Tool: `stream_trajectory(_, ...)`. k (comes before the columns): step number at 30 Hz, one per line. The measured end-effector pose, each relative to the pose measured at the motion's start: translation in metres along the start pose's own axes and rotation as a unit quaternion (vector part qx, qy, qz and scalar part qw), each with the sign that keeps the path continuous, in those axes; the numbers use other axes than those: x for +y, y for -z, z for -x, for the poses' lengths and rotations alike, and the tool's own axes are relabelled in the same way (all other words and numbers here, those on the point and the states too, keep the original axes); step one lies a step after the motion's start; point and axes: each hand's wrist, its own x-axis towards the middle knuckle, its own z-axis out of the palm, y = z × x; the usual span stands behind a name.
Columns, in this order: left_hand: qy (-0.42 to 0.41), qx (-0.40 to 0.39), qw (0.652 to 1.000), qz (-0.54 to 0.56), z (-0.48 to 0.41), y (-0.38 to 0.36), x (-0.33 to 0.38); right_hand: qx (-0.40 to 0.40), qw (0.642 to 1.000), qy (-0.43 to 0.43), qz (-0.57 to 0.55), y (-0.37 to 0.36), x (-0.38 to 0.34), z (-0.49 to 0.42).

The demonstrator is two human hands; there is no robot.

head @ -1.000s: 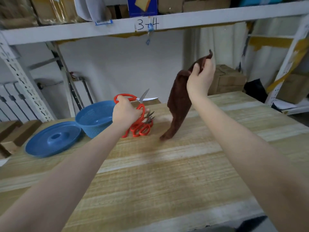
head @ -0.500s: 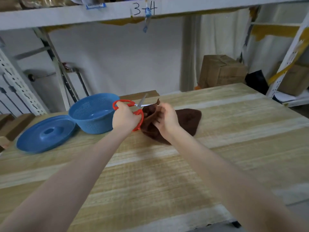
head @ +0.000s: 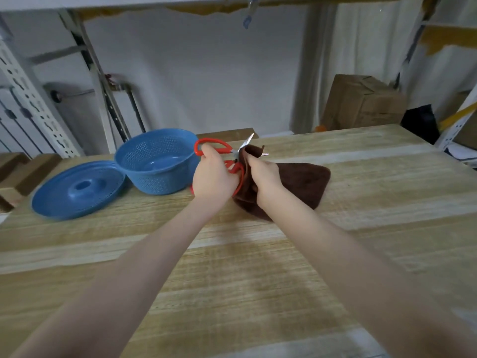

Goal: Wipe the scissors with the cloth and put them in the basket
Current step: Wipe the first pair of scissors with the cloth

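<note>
Just right of the basket (head: 154,161), the left hand (head: 214,177) had its grip curled tight round the red handles of the scissors (head: 219,149). They were held a little above the worktop (head: 258,280), blades apart and pointing away from the basket. The right hand (head: 265,174), on the scissors' far side from the basket, had its grip closed on a fold of the brown cloth (head: 302,184). The cloth was bunched round the blades so only two steel tips poked out. Rest of the cloth lay spread on the worktop, further right of the basket.

Vs 1 sec ago: the cloth then hung high in the air from that right hand, well clear of the scissors. Half a sec ago it had come down beside them, not yet wrapped btwn the blades. Left hand's hold on the handles hadn't changed. The blue lid (head: 77,189) lay just left of the basket, same as before.
</note>
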Motion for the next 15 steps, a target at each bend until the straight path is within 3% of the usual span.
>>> stream_trajectory(8,0.026,-0.031,0.999,-0.036,0.0,0.004,-0.005,0.027,0.999,0.023,0.023,0.001,-0.006,0.003)
stream_trajectory(15,0.029,-0.041,0.997,-0.054,-0.001,0.002,-0.005,0.042,0.998,-0.047,0.0,0.006,-0.005,0.001)
